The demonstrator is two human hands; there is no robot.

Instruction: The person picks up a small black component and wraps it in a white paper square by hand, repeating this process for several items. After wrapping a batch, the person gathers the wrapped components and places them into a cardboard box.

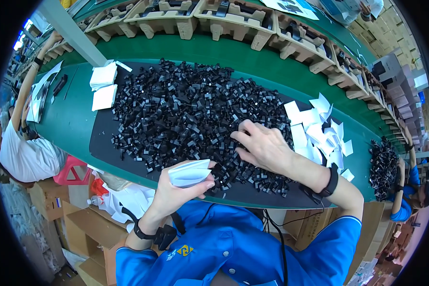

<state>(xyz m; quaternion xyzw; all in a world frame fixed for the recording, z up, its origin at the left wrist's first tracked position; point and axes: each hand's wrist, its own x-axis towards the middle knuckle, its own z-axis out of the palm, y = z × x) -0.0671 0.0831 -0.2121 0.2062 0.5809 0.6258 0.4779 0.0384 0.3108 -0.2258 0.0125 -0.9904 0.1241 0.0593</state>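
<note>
Head view: two hands at a pile of small black parts [186, 105] on a worktable.
The pile rests on a dark mat [101, 140] laid over the green worktable [69, 121]; near its front edge, the left hand [171, 193] grips a folded white sheet [190, 174], while the right hand [267, 148], fingers bent, reaches over its right portion; whether it holds a part cannot be told. Loose white sheets [312, 131] lie right of the pile, stacked white sheets [104, 97] left; moulded trays [186, 29] line up beyond it; a pink stool [74, 170] and open carton [88, 226] stand left of and below it.
</note>
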